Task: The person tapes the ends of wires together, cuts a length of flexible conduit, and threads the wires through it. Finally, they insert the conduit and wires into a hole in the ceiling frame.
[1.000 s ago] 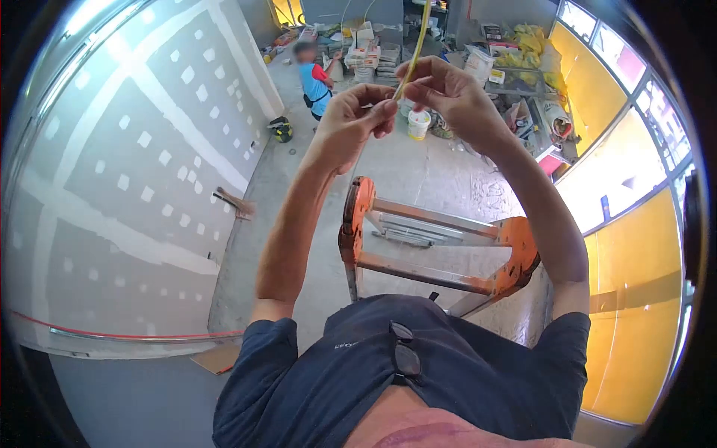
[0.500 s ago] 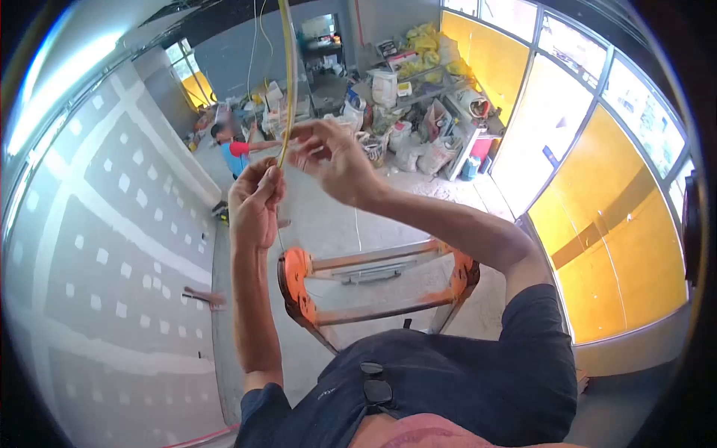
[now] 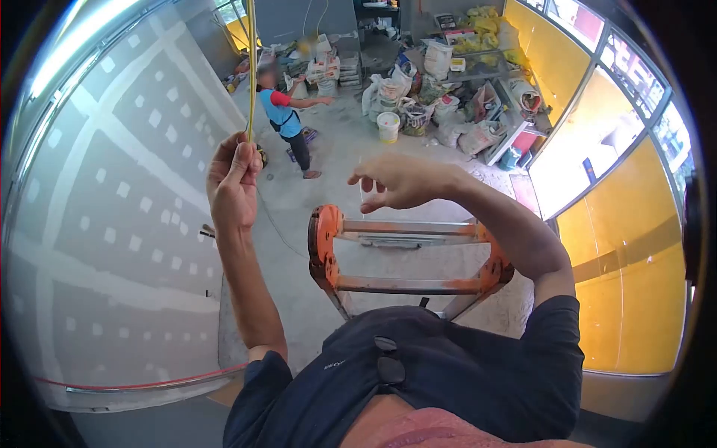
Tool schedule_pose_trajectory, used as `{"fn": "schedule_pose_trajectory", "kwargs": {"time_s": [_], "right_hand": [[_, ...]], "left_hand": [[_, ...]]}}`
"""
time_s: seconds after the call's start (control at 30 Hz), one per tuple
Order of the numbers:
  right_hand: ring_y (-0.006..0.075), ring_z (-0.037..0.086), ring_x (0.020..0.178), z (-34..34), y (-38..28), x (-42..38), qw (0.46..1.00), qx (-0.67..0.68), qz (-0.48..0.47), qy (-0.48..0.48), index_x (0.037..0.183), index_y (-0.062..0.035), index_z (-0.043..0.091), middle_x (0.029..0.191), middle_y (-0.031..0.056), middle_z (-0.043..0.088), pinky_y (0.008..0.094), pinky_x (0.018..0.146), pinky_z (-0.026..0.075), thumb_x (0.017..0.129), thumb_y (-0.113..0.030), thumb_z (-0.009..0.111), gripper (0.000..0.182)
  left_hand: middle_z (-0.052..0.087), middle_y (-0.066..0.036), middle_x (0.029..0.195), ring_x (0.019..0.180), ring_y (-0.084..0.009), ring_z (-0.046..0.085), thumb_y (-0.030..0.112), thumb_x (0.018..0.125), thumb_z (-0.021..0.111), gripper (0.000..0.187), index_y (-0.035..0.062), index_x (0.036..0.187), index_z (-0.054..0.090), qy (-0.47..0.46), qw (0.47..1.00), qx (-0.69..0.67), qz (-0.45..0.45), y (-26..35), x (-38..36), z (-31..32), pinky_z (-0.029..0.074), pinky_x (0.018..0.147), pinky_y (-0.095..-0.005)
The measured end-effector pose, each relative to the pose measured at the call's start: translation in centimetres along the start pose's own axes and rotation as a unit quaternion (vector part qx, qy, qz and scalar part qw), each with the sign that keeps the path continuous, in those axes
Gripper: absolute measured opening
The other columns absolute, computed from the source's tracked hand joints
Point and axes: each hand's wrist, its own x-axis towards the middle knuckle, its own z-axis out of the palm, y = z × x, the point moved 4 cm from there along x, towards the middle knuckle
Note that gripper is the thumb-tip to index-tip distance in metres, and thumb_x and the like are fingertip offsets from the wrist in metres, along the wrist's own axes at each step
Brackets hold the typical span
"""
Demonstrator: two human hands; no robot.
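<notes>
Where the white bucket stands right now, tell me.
In the head view, the white bucket stands on the floor beyond the ladder, just right of the person in blue, beside the piled sacks.

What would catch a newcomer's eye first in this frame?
Probably the bright yellow panels along the right side, and the ladder with orange joints just in front of the wearer's dark shirt. Next, likely the thin yellow cable at upper left, its lower part pinched in the raised left hand. Beyond it stands a person in blue with a red sleeve.
</notes>
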Motion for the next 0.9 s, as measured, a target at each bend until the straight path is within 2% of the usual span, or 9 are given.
{"fn": "schedule_pose_trajectory", "kwargs": {"time_s": [0.2, 0.27, 0.5, 0.6, 0.9], "right_hand": [[0.0309, 0.064, 0.092, 0.7, 2.6, -0.5, 0.998, -0.059, 0.031, -0.021, 0.121, -0.0007, 0.060, 0.103, 0.0145, 0.065, 0.0402, 0.080, 0.051, 0.088, -0.035, 0.071, 0.049], [0.0320, 0.064, 0.093, 0.7, 3.1, -0.9, 0.995, -0.096, 0.011, 0.022, 0.122, -0.0008, 0.059, 0.102, 0.0146, 0.065, 0.0409, 0.081, 0.050, 0.089, -0.036, 0.070, 0.049], [0.0326, 0.063, 0.096, -1.1, 1.0, -1.3, 0.997, -0.065, 0.028, 0.033, 0.121, -0.0012, 0.061, 0.103, 0.0142, 0.066, 0.0417, 0.085, 0.049, 0.090, -0.036, 0.069, 0.047], [0.0347, 0.063, 0.099, -0.9, 1.2, -1.4, 0.997, -0.061, 0.030, 0.036, 0.118, -0.0003, 0.063, 0.100, 0.0152, 0.068, 0.0442, 0.085, 0.048, 0.086, -0.035, 0.072, 0.048], [0.0337, 0.065, 0.099, 0.2, 2.5, -1.3, 0.995, -0.091, 0.043, 0.008, 0.120, -0.0027, 0.064, 0.102, 0.0153, 0.070, 0.0442, 0.086, 0.050, 0.084, -0.038, 0.073, 0.051]], "left_hand": [[0.061, -0.007, 0.089, 0.076, -0.0127, 0.053, 0.004, 0.094, 0.065, 0.020, -0.0016, 0.113, 0.062, 0.000, 1.000, -0.010, 0.000, -0.9, -0.6, 1.0, 0.042, 0.067, -0.0233], [0.061, -0.008, 0.088, 0.076, -0.0128, 0.053, 0.005, 0.094, 0.065, 0.020, -0.0014, 0.113, 0.062, -0.001, 1.000, -0.015, -0.006, -1.4, -0.5, 1.2, 0.042, 0.067, -0.0233], [0.061, -0.005, 0.087, 0.076, -0.0120, 0.052, 0.009, 0.095, 0.065, 0.020, 0.0003, 0.113, 0.063, -0.069, 0.997, 0.011, -0.011, -2.6, -0.5, 2.8, 0.042, 0.071, -0.0248], [0.060, -0.004, 0.087, 0.076, -0.0117, 0.051, 0.010, 0.096, 0.064, 0.019, 0.0006, 0.112, 0.063, -0.034, 0.999, 0.015, -0.018, -2.4, -0.8, 3.0, 0.042, 0.071, -0.0252], [0.060, -0.004, 0.088, 0.077, -0.0116, 0.052, 0.010, 0.097, 0.062, 0.019, 0.0016, 0.113, 0.062, -0.058, 0.998, 0.011, -0.025, -2.8, -0.2, 3.1, 0.042, 0.071, -0.0251]]}}
